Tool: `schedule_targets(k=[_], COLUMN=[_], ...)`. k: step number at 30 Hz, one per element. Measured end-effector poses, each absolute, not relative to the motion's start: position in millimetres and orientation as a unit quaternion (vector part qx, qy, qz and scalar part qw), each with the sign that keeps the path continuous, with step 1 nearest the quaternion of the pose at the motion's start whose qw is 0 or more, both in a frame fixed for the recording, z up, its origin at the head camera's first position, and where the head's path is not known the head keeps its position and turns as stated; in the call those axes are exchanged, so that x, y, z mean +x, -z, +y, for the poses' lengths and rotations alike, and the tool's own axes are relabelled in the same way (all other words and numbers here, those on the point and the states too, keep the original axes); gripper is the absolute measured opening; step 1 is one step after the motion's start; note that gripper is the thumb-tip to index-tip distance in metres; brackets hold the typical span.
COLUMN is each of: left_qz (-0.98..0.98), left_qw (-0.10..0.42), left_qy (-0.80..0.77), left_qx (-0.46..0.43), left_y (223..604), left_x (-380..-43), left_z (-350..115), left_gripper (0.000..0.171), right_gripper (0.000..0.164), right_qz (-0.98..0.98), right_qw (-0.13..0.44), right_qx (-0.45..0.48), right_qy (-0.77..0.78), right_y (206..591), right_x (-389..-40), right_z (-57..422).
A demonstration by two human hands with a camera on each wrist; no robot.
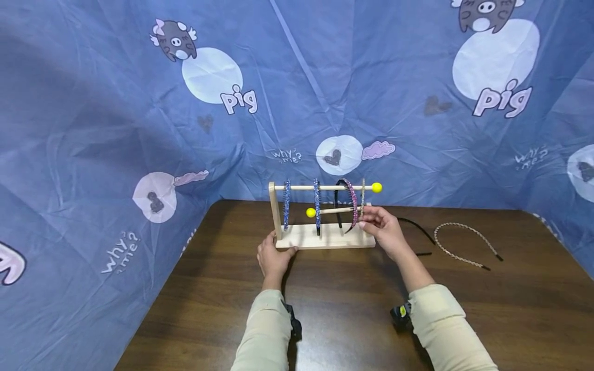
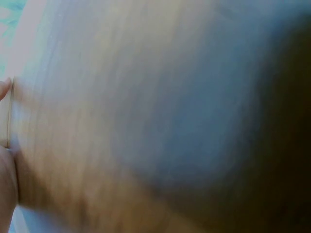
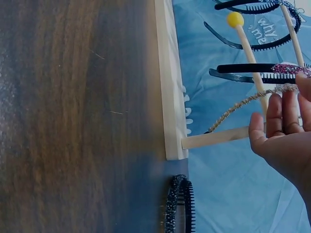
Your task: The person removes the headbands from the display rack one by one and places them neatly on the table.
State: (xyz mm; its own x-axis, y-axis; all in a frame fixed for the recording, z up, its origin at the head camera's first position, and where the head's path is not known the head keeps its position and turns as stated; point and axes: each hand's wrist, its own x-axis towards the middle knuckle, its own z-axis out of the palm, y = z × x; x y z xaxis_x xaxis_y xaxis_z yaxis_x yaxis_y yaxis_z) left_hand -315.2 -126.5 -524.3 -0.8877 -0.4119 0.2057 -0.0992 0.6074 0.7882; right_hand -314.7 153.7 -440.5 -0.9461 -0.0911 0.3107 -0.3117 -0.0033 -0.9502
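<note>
Wooden stand (image 1: 325, 238) near the table's (image 1: 223, 288) far edge, left of that edge's middle. Your left hand (image 1: 273, 258) grips the base's near-left corner, thumb along its front edge. Your right hand (image 1: 384, 230) is at the stand's right end, fingers touching the gold headband (image 1: 363, 191); cannot tell if they pinch it. Gold headband hangs on the upper bar (image 1: 301, 187), just beside the pink headband (image 1: 354, 201); two blue headbands (image 1: 317, 203) farther left. Braided headband (image 1: 452, 223) lies toward the table's far-right corner.

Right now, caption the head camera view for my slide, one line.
Left hand gripping a wooden stand, right hand at its rightmost headband; a braided headband lies on the table.
</note>
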Motion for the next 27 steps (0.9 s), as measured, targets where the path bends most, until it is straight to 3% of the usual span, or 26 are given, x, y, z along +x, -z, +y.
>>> schedule_targets(k=[27], left_qz=[-0.877], left_qw=[0.185], left_qy=[0.419], left_qx=[0.149], left_y=[523.9], left_x=[-315.3], left_z=[-125.0], left_gripper=[0.079], right_gripper=[0.025], right_qz=[-0.612], right_qw=[0.141], right_qx=[0.158], right_qy=[-0.762], right_y=[410.7], right_x=[-299.3], right_z=[168.9])
